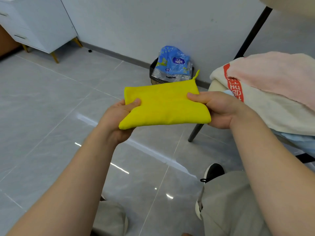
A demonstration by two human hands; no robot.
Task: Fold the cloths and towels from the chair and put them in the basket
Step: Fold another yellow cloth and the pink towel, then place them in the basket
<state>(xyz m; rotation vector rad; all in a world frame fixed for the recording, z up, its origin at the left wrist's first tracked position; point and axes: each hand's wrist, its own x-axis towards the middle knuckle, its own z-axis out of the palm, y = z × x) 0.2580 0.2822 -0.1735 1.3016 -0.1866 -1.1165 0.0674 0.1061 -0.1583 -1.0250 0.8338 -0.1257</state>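
A yellow cloth (pixel 164 104), folded into a flat rectangle with a small loop at its far right corner, hangs in the air above the floor. My left hand (pixel 119 120) pinches its left edge, thumb on top. My right hand (pixel 216 108) grips its right edge the same way. On the chair (pixel 196 132) at the right lie a pink towel (pixel 272 77), a cream towel with red print (pixel 252 103) and a light blue cloth (pixel 300 142) under them. No basket for the cloths is plainly visible.
A dark bin (pixel 153 72) stuffed with blue plastic packaging (pixel 173 63) stands against the wall behind the cloth. A white cabinet (pixel 42 24) on gold legs is at the far left. A black table leg (pixel 254 31) slants at the upper right. My knees and a shoe (pixel 214 171) are below.
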